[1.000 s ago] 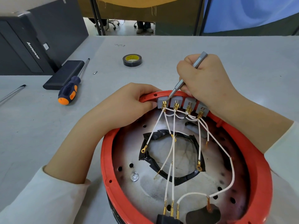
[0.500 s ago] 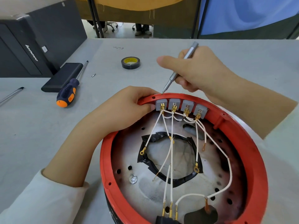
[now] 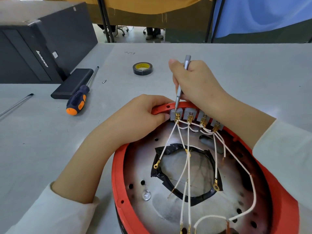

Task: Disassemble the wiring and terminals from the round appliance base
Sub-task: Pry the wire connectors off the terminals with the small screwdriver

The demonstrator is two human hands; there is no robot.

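Note:
The round appliance base with a red rim (image 3: 116, 173) lies in front of me, its metal inside facing up. Several grey terminal blocks (image 3: 190, 114) with brass connectors sit along the far rim. White wires (image 3: 188, 168) run from them across a black-taped centre hole. My left hand (image 3: 135, 119) grips the far-left rim beside the leftmost block. My right hand (image 3: 197, 83) holds a thin grey screwdriver (image 3: 181, 83) nearly upright, its tip on the top of the leftmost block.
On the grey table lie a blue-and-orange screwdriver (image 3: 77, 102), a flat black box (image 3: 72, 83), a roll of black tape (image 3: 142, 68), a small screw (image 3: 104, 81) and a metal rod (image 3: 16, 103). A black computer case (image 3: 33, 48) stands at the far left.
My right hand lifted the thin screwdriver off the blocks, then brought it back down more upright onto the leftmost block. My left hand stayed on the rim.

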